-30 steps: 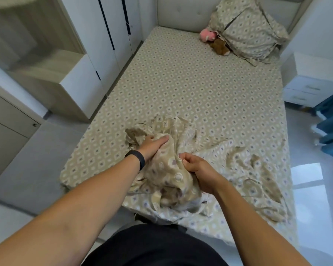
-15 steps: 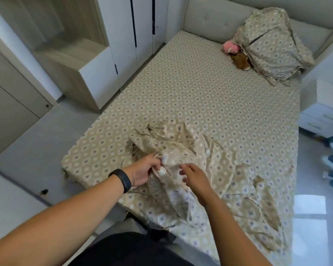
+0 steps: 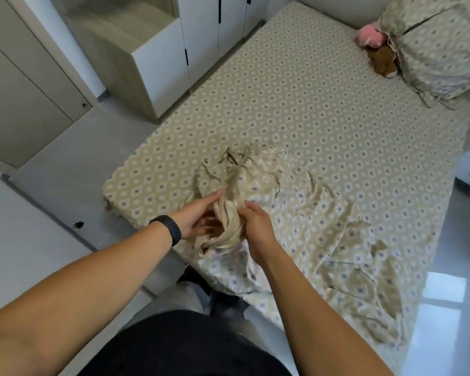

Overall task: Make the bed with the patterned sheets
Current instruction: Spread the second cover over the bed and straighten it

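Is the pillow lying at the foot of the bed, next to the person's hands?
No, the pillow sits at the far head end, away from both hands.

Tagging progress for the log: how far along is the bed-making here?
Done: the fitted sheet lies smooth over the mattress, and a cased pillow sits at the head. In hand: the left hand and right hand both hold the bunched loose sheet near the foot. Left: spreading it out; it is crumpled.
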### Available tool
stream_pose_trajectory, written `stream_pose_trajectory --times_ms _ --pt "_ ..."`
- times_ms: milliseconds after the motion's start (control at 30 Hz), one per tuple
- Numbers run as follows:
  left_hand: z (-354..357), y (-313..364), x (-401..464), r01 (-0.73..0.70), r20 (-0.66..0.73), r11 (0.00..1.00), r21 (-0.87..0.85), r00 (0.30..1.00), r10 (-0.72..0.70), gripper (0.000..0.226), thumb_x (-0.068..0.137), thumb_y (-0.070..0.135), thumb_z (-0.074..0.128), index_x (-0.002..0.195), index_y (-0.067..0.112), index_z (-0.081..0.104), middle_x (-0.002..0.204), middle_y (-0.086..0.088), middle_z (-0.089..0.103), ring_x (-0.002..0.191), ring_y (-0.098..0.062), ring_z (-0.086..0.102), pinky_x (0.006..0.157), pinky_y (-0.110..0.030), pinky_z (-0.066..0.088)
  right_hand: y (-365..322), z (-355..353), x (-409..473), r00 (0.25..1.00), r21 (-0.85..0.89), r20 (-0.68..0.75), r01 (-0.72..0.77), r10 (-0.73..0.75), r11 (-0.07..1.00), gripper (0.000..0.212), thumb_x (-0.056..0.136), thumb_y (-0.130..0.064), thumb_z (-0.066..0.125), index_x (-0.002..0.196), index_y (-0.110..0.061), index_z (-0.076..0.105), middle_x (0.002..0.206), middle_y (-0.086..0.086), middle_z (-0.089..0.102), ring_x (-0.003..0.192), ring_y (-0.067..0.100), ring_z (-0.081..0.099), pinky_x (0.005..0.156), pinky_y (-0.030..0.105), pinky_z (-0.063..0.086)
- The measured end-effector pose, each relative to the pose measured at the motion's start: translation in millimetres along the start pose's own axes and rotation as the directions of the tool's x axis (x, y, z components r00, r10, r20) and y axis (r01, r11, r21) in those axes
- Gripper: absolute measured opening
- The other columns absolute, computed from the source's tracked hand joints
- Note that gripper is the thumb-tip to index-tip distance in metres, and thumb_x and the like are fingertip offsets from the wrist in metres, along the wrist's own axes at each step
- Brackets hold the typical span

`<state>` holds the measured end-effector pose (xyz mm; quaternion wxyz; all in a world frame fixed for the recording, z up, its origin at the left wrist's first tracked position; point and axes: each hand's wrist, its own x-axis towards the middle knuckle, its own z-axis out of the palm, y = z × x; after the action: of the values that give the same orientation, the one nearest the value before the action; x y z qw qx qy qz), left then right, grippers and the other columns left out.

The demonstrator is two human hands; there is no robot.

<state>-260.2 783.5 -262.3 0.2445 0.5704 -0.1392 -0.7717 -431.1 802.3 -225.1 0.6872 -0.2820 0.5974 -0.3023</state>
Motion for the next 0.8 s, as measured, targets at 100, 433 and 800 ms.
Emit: stream_pose_trajectory --times_ms 100,433,800 --pt "8 18 20 -0.022 -0.031 0.996 -0.083 0.999 0.02 0.027 0.1 0.029 0.061 0.114 0.006 0.067 0.104 -0.014 0.072 0.089 -0.024 0.069 0.081 -0.036 0.057 3 -7 -1 0.999 -0.169 -0.026 -0.026 0.022 0.985 0.017 0.089 -0.02 0.052 0.073 -0.015 0.055 0.073 0.0 0.058 0.071 0.019 0.052 0.065 0.033 0.04" --pt "6 58 18 -0.047 0.327 0.978 -0.201 0.938 0.112 0.051 0.077 0.013 0.062 0.127 0.005 0.066 0.123 -0.023 0.056 0.101 -0.033 0.055 0.106 -0.046 0.041 -36 -11 46 0.971 -0.25 -0.219 -0.151 0.096 0.956 0.038 0.094 -0.051 0.064 0.099 -0.013 0.06 0.1 0.007 0.065 0.082 0.021 0.058 0.074 0.036 0.048" --pt "-93 171 16 -0.266 0.245 0.964 0.026 0.936 0.251 0.052 0.077 0.006 0.067 0.128 0.011 0.062 0.119 -0.018 0.065 0.109 -0.035 0.061 0.101 -0.047 0.049 -114 105 178 0.953 -0.958 0.188 0.232 -0.236 0.171 0.028 0.095 -0.034 0.061 0.121 -0.023 0.061 0.115 0.004 0.068 0.092 0.027 0.065 0.081 0.04 0.056"
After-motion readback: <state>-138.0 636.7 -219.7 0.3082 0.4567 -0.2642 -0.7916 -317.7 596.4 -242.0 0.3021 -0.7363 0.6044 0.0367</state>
